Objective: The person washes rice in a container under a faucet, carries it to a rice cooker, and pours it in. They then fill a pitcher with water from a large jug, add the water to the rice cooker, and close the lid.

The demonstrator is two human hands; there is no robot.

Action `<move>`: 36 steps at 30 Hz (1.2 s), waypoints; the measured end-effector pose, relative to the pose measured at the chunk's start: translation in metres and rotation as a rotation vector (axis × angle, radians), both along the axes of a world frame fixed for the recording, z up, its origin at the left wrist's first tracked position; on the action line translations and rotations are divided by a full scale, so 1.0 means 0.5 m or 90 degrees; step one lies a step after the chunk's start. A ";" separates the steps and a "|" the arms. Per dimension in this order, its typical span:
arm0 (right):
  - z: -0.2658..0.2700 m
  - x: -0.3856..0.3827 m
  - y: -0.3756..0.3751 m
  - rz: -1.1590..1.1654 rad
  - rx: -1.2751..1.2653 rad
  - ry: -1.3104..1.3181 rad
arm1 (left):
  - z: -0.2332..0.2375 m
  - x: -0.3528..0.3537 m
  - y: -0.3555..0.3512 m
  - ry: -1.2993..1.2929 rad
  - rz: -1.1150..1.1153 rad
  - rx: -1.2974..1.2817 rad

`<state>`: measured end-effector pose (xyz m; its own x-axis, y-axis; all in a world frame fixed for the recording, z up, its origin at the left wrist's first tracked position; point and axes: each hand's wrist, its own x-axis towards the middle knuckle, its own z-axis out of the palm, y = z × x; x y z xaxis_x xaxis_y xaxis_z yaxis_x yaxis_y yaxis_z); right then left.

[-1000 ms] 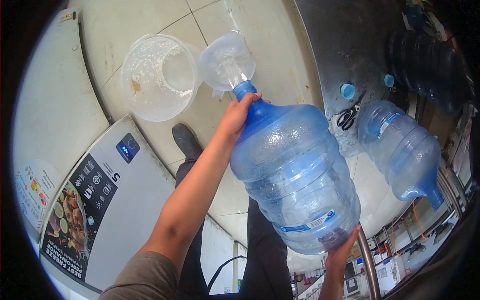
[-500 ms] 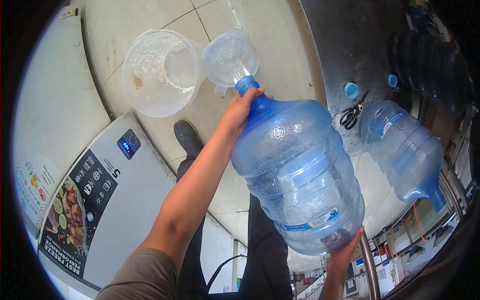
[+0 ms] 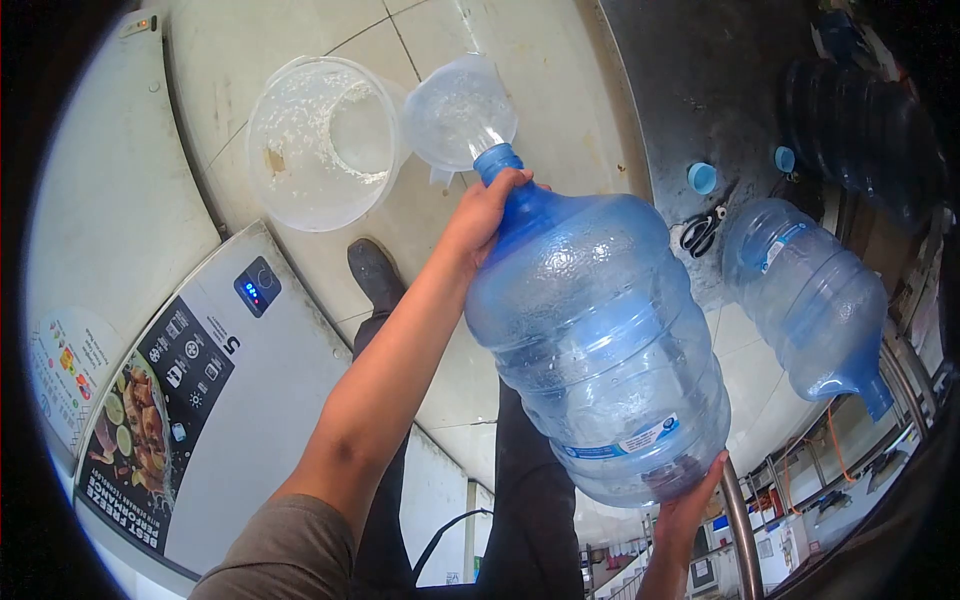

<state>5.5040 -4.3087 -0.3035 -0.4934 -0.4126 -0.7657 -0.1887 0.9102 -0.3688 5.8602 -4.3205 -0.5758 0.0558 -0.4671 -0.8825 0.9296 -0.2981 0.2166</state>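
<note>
A large blue water jug (image 3: pixel 590 330) is tilted, its mouth low over a translucent plastic pitcher (image 3: pixel 425 125) on the floor. Water runs from the mouth into the pitcher. My left hand (image 3: pixel 490 215) is wrapped round the jug's neck, its far fingers hidden behind it. My right hand (image 3: pixel 690 500) supports the base from the lower right; part of that palm is hidden by the jug. Beside the pitcher stands a clear round bucket (image 3: pixel 275 190) with white bits, perhaps rice grains, stuck inside.
On the right, a dark metal surface (image 3: pixel 690 90) holds two blue caps (image 3: pixel 702 178) and black-handled scissors (image 3: pixel 700 235). Another blue jug (image 3: pixel 805 300) lies there, near a metal rail (image 3: pixel 740 530). A white freezer (image 3: pixel 250 400) stands at left. My shoe (image 3: pixel 375 272) is near the bucket.
The jug's mouth has shifted very slightly, and water still flows into the pitcher. Both hands keep their hold.
</note>
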 end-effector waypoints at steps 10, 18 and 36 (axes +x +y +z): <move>-0.039 -0.035 0.016 -0.018 0.016 -0.016 | -0.004 -0.003 0.004 -0.028 -0.018 -0.009; -0.107 -0.051 0.034 -0.027 0.001 -0.092 | 0.010 -0.004 0.002 -0.061 -0.030 -0.020; -0.164 -0.061 0.010 -0.023 0.002 -0.123 | -0.008 0.012 0.003 -0.120 -0.032 -0.022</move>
<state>5.4738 -4.3035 -0.3856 -0.3509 -0.3949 -0.8491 -0.0815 0.9162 -0.3924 5.8662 -4.3190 -0.5798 0.1941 -0.5037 -0.8418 0.8561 -0.3320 0.3961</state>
